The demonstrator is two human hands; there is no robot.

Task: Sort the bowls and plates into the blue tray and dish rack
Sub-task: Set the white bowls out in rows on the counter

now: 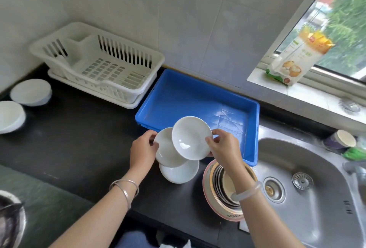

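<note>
I see my right hand [221,146] pinching the rim of a small white plate [191,137], round, shiny and tilted up, just over the near edge of the blue tray [198,93]; my left hand [143,148] grips a second white plate [166,154] by its edge, partly behind the first; a third plate [179,172] lies flat on the black counter [79,139] under them; the tray has nothing in it; the white dish rack [99,63] beside it looks bare too; a pink-rimmed bowl [217,206] by the sink [309,188] holds stacked bowls; two white bowls [30,92] sit upside down far left.
</note>
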